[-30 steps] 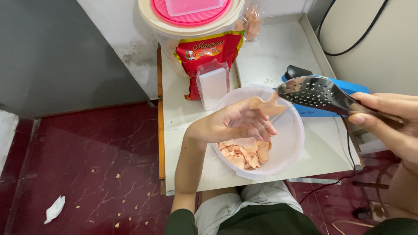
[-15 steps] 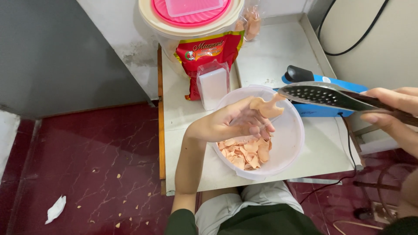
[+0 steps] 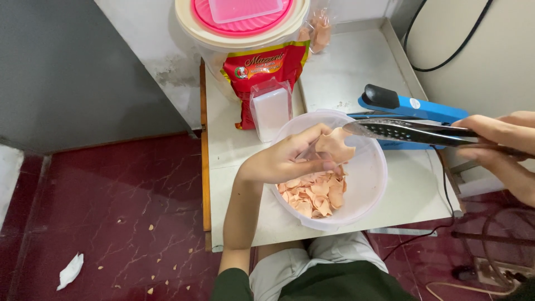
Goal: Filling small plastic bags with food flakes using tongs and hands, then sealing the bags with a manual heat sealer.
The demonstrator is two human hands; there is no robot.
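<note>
Flatter now, the perforated skimmer [image 3: 407, 131] in our gripping right hand [image 3: 496, 139] meets the chip [image 3: 334, 146] pinched by our left hand [image 3: 287, 159]; we keep both over the bowl [image 3: 368, 189] near the table's [image 3: 334, 83] front edge.

Person seated at a small table, seen from above: bare hands, dark top, pale trousers.

Left hand [image 3: 287, 159]: bare, no ring, watch or glove visible; forearm bare from wrist to elbow. Left sleeve [image 3: 231, 284]: dark green fabric, short, ending about the elbow at the near edge. Right hand [image 3: 499, 142]: bare, no jewellery visible; only fingers and part of the wrist show at the right edge. Top [image 3: 345, 284]: same dark green, plain, across the near middle. Trousers [image 3: 290, 267]: light grey-white cloth, creased, over the lap.
</note>
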